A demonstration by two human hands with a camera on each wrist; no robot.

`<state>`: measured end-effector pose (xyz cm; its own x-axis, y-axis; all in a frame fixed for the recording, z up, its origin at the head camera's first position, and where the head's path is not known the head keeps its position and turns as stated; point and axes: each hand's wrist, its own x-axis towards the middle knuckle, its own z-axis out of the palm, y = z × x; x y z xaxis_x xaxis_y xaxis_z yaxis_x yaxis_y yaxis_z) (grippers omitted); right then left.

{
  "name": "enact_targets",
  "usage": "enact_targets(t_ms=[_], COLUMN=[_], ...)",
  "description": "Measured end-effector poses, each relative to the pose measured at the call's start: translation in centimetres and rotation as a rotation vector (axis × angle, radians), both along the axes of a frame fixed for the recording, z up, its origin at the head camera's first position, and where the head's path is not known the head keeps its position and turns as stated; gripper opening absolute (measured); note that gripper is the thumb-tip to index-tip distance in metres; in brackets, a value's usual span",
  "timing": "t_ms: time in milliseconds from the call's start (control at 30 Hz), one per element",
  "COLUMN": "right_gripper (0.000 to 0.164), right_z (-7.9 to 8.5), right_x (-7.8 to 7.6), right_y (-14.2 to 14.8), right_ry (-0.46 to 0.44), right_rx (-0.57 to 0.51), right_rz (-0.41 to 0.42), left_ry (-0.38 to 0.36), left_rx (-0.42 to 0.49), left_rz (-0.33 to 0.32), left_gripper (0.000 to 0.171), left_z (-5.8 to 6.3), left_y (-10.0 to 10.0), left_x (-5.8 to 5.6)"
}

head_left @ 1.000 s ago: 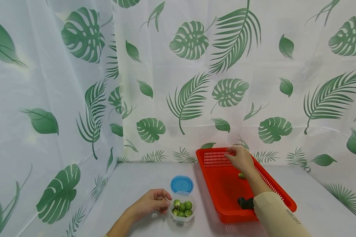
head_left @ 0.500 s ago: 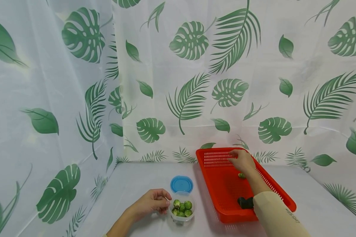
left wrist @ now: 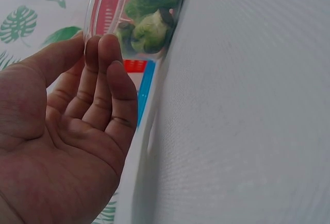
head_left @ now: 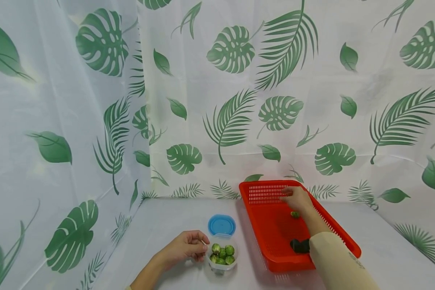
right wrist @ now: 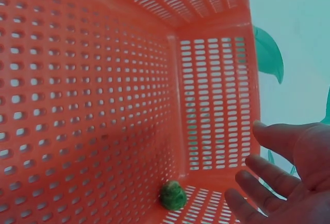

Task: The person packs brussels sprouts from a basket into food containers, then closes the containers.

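Observation:
My left hand pinches the left edge of a small clear plastic container with its thumb and fingertips. Several Brussels sprouts lie inside it; through the wall, the left wrist view shows some of these sprouts. Over the far right part of a red perforated basket my right hand hovers with nothing in it, its fingers loosely spread. One Brussels sprout sits in the basket's corner, below this hand in the head view.
Behind the container lies a blue lid on the white table. A black device shows at the right sleeve, over the basket. Leaf-printed curtains stand behind and on the left.
My right hand has moved slightly down and to the right over the basket. The left hand, container and sprouts have stayed in place.

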<state>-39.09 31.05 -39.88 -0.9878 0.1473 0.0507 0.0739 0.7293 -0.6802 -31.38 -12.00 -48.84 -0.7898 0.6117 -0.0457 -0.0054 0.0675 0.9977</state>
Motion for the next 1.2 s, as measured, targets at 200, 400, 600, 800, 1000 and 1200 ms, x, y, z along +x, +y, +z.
enact_targets(t_ms=[200,400,600,800,1000,1200], right_gripper=[0.048,0.049,0.054,0.053,0.059,0.064], right_z=[-0.5,-0.9,-1.2,-1.3,-1.5,-1.9], right_x=[-0.5,-0.6,-0.3,-0.1,0.1,-0.1], right_y=[0.3,0.7,1.3,1.7,2.0,2.6], right_ry=[-0.035,-0.064,-0.104,-0.139,-0.174,-0.196], right_rx=[-0.044,-0.063,-0.111,-0.092,-0.087,-0.079], right_rz=[0.006,0.026,0.024,0.031,0.047,0.059], left_ry=[0.002,-0.002,-0.003,0.006,0.003,0.003], left_rx=[-0.004,-0.004,-0.002,-0.009,-0.007,-0.015], left_rz=[0.003,0.003,-0.004,0.001,0.004,0.002], left_gripper=[0.023,0.024,0.025,0.023,0.022,0.023], left_z=[0.2,0.1,0.0,0.0,0.0,0.2], left_y=[0.0,-0.1,-0.2,-0.1,-0.1,-0.1], left_x=[-0.1,-0.1,0.0,0.0,-0.1,0.1])
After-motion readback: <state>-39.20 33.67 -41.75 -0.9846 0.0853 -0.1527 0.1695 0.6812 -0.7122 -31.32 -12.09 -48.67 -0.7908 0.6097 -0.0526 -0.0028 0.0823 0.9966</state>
